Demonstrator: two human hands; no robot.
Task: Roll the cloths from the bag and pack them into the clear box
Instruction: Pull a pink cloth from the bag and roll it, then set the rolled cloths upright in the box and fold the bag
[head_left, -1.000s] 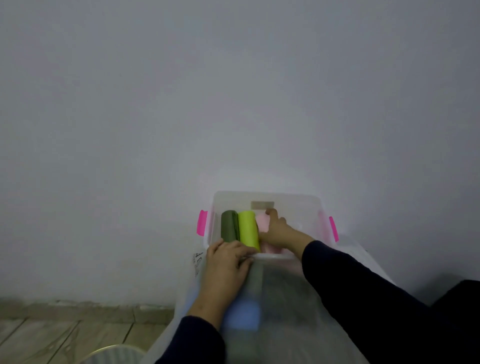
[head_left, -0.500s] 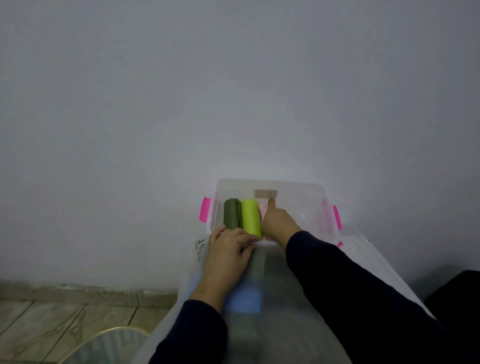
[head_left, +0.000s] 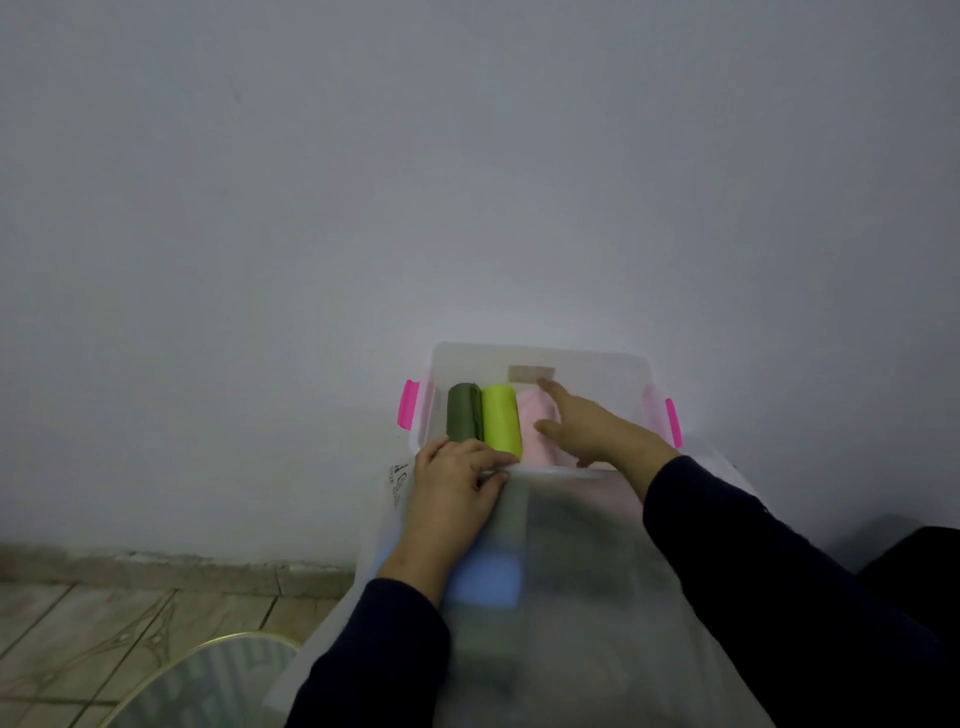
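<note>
Clear box (head_left: 597, 358) sits on the floor against the wall, pink latches (head_left: 408, 410) on both ends. Inside, 3 rolls lie side by side at the left end: dark green roll (head_left: 464, 413), lime roll (head_left: 501, 418), pink roll (head_left: 535, 423), each touching the next. Right part of the box looks unfilled.

Right hand (head_left: 587, 428) is over the box w/ fingers (head_left: 548, 387) straight and spread, resting on the pink roll; it grips nothing, just presses. Left hand (head_left: 454, 486) sits at the near rim, its fingers curled over the edge of the translucent bag (head_left: 571, 597) that drapes over the box front, apparently pinching bag and rim together. Blue cloth (head_left: 485, 579) shows blurred through the bag, plus darker shapes; can't tell how many remain.

Step in hand, as judged: seating the pink roll. To do it well: push it flat against the lime one so no gap opens, keep the loose edge underneath so it won't unroll, press evenly w/ the flat hand rather than one fingertip. Left hand should hold the box steady, since a light box will likely slide. Then lift the right hand straight up so the roll isn't dragged.
</note>
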